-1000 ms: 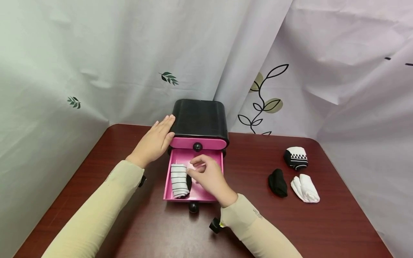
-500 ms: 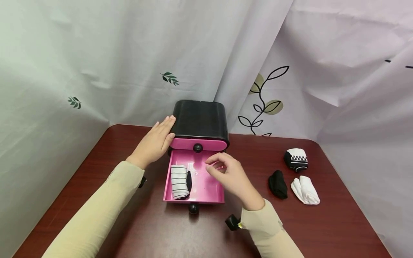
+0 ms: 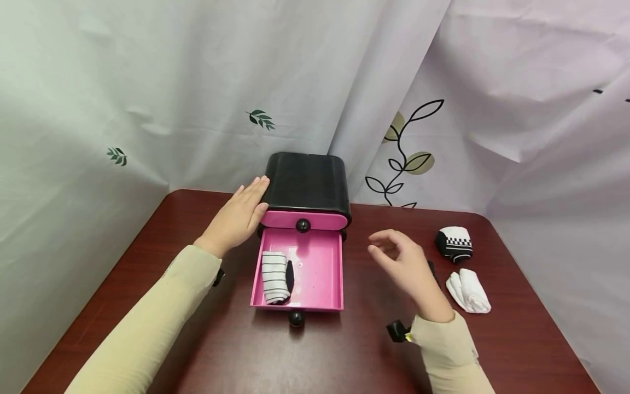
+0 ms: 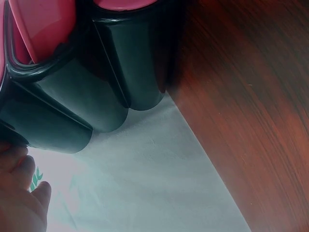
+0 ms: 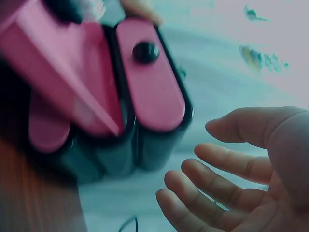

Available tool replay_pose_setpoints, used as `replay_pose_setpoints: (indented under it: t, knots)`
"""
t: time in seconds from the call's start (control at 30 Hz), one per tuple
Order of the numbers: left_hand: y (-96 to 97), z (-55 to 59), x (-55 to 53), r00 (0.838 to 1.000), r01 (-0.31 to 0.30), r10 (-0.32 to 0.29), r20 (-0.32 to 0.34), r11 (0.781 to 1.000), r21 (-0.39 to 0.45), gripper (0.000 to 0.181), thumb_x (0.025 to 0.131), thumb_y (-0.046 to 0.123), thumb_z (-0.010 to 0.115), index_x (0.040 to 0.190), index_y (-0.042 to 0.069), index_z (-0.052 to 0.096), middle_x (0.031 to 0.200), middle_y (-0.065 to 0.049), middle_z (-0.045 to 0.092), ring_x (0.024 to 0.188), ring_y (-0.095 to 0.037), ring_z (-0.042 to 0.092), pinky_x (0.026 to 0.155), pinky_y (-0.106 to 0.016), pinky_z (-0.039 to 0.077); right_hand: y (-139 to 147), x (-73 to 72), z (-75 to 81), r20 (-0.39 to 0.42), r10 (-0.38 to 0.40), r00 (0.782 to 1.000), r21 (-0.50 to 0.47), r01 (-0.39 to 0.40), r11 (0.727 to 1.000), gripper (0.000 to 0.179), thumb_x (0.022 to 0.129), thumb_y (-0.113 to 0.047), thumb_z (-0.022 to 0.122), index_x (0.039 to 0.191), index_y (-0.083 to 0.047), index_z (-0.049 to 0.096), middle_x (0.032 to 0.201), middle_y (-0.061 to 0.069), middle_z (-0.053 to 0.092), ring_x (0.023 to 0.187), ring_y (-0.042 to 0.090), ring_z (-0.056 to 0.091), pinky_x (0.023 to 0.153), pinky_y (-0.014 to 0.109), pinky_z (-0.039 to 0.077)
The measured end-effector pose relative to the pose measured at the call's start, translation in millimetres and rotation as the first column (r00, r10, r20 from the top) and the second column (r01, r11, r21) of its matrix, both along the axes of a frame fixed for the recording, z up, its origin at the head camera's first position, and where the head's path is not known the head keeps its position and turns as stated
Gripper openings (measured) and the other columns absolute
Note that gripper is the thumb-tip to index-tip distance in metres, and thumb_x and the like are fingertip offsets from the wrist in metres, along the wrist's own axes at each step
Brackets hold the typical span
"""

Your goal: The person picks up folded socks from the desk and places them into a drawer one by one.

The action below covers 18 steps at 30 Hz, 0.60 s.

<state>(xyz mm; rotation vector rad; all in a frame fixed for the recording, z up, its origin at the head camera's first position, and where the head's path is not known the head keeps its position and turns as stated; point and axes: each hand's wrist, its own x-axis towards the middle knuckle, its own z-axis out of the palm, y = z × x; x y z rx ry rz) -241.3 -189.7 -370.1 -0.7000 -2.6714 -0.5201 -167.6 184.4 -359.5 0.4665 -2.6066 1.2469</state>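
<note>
My left hand (image 3: 235,219) lies with straight fingers against the top left edge of a black drawer cabinet (image 3: 307,180). Below the cabinet's upper pink front, a pink drawer (image 3: 320,273) is pulled out toward me. In its left side lies a folded white sock with dark stripes (image 3: 274,276), with a black part along its right. My right hand (image 3: 406,265) is over the table right of the drawer, fingers loosely bent and holding nothing. Partly hidden behind that hand is a black folded sock (image 3: 432,269). The right wrist view shows the right hand's spread fingers (image 5: 217,169) beside the cabinet.
Farther right on the brown table (image 3: 374,361) lie a folded white sock (image 3: 470,291) and a black-and-white checkered sock (image 3: 454,244). Black round knobs (image 3: 296,318) stick out from the drawer fronts. A pale curtain (image 3: 206,98) hangs behind the table.
My right hand has moved out of the drawer to the right, toward the socks on the table. The left hand stays on the cabinet, and the striped sock stays in the drawer.
</note>
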Motion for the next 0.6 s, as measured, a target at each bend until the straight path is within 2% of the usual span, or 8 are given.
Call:
replay_pose_setpoints:
  t: [0.13,0.23,0.37,0.5,0.6]
  knots:
    - [-0.4,-0.2,-0.5,1.0,0.002,-0.002,-0.005,1.0,0.001,0.06,0.109,0.029,0.042,0.159,-0.001,0.027,0.164,-0.015,0.03,0.153,-0.03,0.023,0.125,-0.049,0.015,22.4,-4.9,-5.1,-0.023,-0.061,0.998,0.063,0.062,0.996,0.018,0.093,-0.009,0.072,0.111,-0.006,0.072,0.097,0.006,0.071,0.085,0.017,0.068,0.074,0.022,0.056]
    - [-0.6,-0.2,-0.3,1.0,0.002,-0.002,-0.006,1.0,0.003,0.06,0.109,0.029,0.042,0.159,-0.001,0.027,0.164,-0.015,0.03,0.153,-0.03,0.023,0.125,-0.048,0.014,37.6,-6.8,-6.1,-0.033,-0.111,0.993,0.12,0.114,0.986,0.019,0.093,-0.008,0.071,0.112,-0.004,0.071,0.099,0.009,0.071,0.086,0.021,0.07,0.074,0.023,0.056]
    - [-0.3,-0.2,0.5,1.0,0.003,-0.003,0.003,1.0,0.006,0.06,0.109,0.029,0.043,0.159,0.0,0.027,0.164,-0.015,0.029,0.153,-0.03,0.022,0.126,-0.047,0.013,56.1,-8.4,-8.7,-0.019,-0.157,0.987,0.189,0.157,0.969,0.022,0.094,-0.007,0.07,0.115,0.001,0.068,0.103,0.016,0.07,0.089,0.031,0.071,0.08,0.039,0.057]
    - [0.2,-0.2,0.4,1.0,0.004,-0.004,0.006,1.0,0.008,0.06,0.109,0.03,0.042,0.159,0.0,0.027,0.164,-0.014,0.029,0.154,-0.029,0.021,0.126,-0.047,0.012,73.2,-10.6,-13.9,0.026,-0.187,0.982,0.272,0.173,0.947,0.03,0.095,-0.008,0.067,0.121,0.006,0.063,0.11,0.026,0.068,0.096,0.041,0.07,0.086,0.056,0.054]
    - [0.1,-0.1,0.4,1.0,0.002,-0.002,0.003,1.0,0.006,0.06,0.109,0.03,0.042,0.159,0.0,0.027,0.165,-0.014,0.029,0.154,-0.029,0.021,0.126,-0.047,0.013,83.9,-12.3,-18.3,0.071,-0.208,0.975,0.325,0.175,0.93,0.036,0.096,-0.013,0.065,0.126,0.008,0.06,0.118,0.031,0.065,0.101,0.044,0.068,0.087,0.059,0.053]
